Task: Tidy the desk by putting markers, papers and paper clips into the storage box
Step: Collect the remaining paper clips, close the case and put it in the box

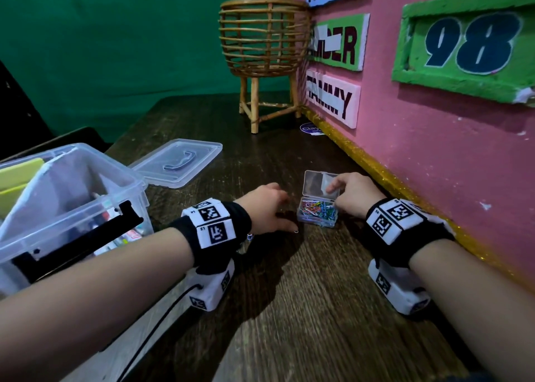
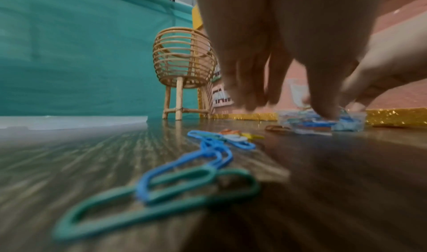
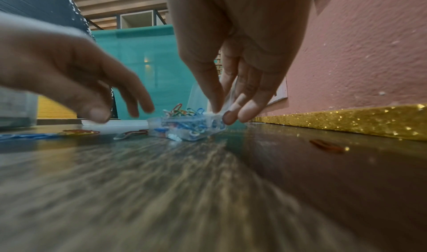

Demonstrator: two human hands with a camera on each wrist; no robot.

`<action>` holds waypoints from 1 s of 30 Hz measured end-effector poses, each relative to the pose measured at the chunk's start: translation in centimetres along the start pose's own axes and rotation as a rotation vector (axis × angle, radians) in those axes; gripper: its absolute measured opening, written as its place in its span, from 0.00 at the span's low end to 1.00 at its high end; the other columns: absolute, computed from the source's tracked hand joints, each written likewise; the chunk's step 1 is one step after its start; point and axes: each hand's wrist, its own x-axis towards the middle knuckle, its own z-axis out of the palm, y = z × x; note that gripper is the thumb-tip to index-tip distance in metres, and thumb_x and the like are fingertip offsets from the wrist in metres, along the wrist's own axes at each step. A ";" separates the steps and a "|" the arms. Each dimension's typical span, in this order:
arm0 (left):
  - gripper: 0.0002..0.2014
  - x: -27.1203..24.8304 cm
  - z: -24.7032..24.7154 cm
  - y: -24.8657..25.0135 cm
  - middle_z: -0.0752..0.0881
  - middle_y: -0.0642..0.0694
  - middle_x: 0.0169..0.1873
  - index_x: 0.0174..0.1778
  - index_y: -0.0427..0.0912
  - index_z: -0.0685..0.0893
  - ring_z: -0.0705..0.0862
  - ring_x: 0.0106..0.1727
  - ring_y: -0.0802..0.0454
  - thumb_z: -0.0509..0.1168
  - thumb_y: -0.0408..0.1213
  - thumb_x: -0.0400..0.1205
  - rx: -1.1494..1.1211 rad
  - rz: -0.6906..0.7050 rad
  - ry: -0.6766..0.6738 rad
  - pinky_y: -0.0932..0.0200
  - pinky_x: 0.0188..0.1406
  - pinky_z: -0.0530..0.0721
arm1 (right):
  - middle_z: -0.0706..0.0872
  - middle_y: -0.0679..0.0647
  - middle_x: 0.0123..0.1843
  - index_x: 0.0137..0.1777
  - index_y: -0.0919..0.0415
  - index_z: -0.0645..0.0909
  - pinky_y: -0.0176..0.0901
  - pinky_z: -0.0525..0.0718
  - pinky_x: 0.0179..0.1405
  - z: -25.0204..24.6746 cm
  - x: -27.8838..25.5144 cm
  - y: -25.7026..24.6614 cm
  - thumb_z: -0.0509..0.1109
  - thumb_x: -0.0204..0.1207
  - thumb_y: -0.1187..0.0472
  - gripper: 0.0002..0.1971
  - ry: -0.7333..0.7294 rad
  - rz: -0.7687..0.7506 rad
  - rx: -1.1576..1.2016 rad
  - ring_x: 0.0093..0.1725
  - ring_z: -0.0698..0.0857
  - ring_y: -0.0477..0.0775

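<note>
A small clear paper clip case [image 1: 318, 211], full of coloured clips, lies on the dark wooden desk with its lid [image 1: 318, 182] standing up. My right hand [image 1: 337, 198] pinches the case's right end between thumb and fingers [image 3: 245, 108]. To the left of the case, my left hand [image 1: 279, 215] hovers low over the desk with its fingers [image 2: 251, 91] hanging loose and nothing in them. Loose paper clips [image 2: 184, 188] in green and blue lie under that hand. One red clip [image 3: 325, 145] lies near the gold strip. The clear storage box [image 1: 136, 186] at left holds markers [image 1: 115, 237] and yellow-green papers [image 1: 20, 176].
The storage box's lid [image 1: 179, 164] lies flat on the desk behind the box. A rattan basket stand [image 1: 265, 49] is at the back. A pink board [image 1: 434, 164] with a gold glitter strip [image 1: 376, 167] closes off the right side.
</note>
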 end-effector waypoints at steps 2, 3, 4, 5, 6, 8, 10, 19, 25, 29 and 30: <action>0.30 0.3 0.0 0.2 0.78 0.42 0.61 0.69 0.45 0.79 0.79 0.63 0.46 0.70 0.55 0.73 0.027 -0.029 -0.120 0.53 0.64 0.79 | 0.83 0.58 0.61 0.42 0.51 0.81 0.42 0.79 0.56 0.0 0.0 0.0 0.71 0.68 0.73 0.14 -0.007 0.000 -0.003 0.58 0.83 0.57; 0.27 0.4 -0.1 0.3 0.80 0.43 0.61 0.67 0.46 0.81 0.80 0.62 0.46 0.70 0.53 0.74 0.021 -0.017 -0.146 0.56 0.62 0.79 | 0.83 0.58 0.61 0.42 0.51 0.81 0.42 0.78 0.56 0.1 0.0 0.0 0.71 0.68 0.73 0.14 -0.012 -0.001 -0.007 0.58 0.82 0.57; 0.23 0.6 -0.1 0.4 0.83 0.44 0.59 0.65 0.47 0.83 0.81 0.61 0.47 0.71 0.50 0.75 0.005 -0.002 -0.144 0.58 0.59 0.79 | 0.84 0.57 0.61 0.42 0.51 0.81 0.43 0.79 0.56 0.1 0.0 0.0 0.71 0.68 0.73 0.14 -0.017 -0.004 -0.010 0.58 0.83 0.57; 0.18 0.6 -0.2 0.5 0.85 0.44 0.57 0.61 0.47 0.85 0.82 0.59 0.48 0.71 0.46 0.75 -0.018 0.009 -0.121 0.59 0.57 0.78 | 0.84 0.57 0.61 0.42 0.51 0.82 0.43 0.79 0.56 0.1 0.0 0.0 0.71 0.68 0.73 0.14 -0.020 -0.008 -0.010 0.58 0.83 0.57; 0.14 0.7 -0.3 0.6 0.88 0.45 0.54 0.57 0.46 0.87 0.84 0.57 0.49 0.72 0.42 0.75 -0.040 0.017 -0.093 0.60 0.56 0.79 | 0.84 0.57 0.60 0.42 0.51 0.82 0.42 0.79 0.56 0.1 0.0 0.0 0.71 0.68 0.73 0.14 -0.022 -0.013 -0.009 0.58 0.83 0.57; 0.09 0.7 -0.3 0.6 0.90 0.45 0.50 0.51 0.43 0.89 0.85 0.52 0.51 0.72 0.37 0.75 -0.070 0.025 -0.063 0.62 0.52 0.79 | 0.85 0.57 0.60 0.42 0.51 0.82 0.40 0.77 0.55 0.1 0.0 0.0 0.70 0.68 0.73 0.14 -0.027 -0.026 -0.013 0.59 0.83 0.57; 0.08 0.6 -0.3 0.8 0.90 0.45 0.48 0.48 0.42 0.90 0.83 0.45 0.54 0.71 0.35 0.75 -0.078 0.028 -0.061 0.64 0.47 0.78 | 0.85 0.58 0.60 0.42 0.51 0.81 0.38 0.75 0.53 0.1 0.0 0.0 0.71 0.68 0.73 0.14 -0.034 -0.034 -0.024 0.59 0.83 0.57; 0.09 0.3 -1.0 1.2 0.88 0.45 0.49 0.50 0.40 0.89 0.83 0.48 0.52 0.71 0.35 0.75 -0.156 0.098 0.207 0.63 0.54 0.78 | 0.83 0.53 0.54 0.40 0.50 0.82 0.43 0.81 0.49 0.0 -0.2 -0.3 0.75 0.65 0.72 0.15 -0.161 -0.088 -0.006 0.49 0.82 0.52; 0.09 0.2 -0.9 1.0 0.89 0.44 0.49 0.53 0.41 0.90 0.86 0.51 0.49 0.69 0.34 0.78 -0.163 0.261 0.207 0.58 0.58 0.81 | 0.86 0.59 0.53 0.50 0.58 0.85 0.48 0.89 0.48 0.2 -0.5 -0.6 0.75 0.66 0.74 0.15 -0.247 -0.128 0.059 0.46 0.87 0.55; 0.11 -0.6 -1.2 -0.2 0.88 0.44 0.52 0.57 0.42 0.88 0.86 0.53 0.49 0.65 0.35 0.81 -0.124 0.235 0.211 0.65 0.57 0.78 | 0.87 0.60 0.54 0.47 0.55 0.84 0.48 0.87 0.46 0.1 -0.3 -0.4 0.75 0.66 0.73 0.14 -0.209 -0.116 0.034 0.42 0.85 0.53; 0.11 -1.0 -1.3 -1.0 0.87 0.45 0.54 0.58 0.43 0.87 0.85 0.54 0.50 0.65 0.35 0.81 -0.115 0.194 0.176 0.66 0.58 0.78 | 0.86 0.58 0.54 0.46 0.53 0.84 0.47 0.87 0.45 0.1 -0.2 -0.4 0.75 0.66 0.73 0.15 -0.200 -0.108 0.029 0.40 0.84 0.52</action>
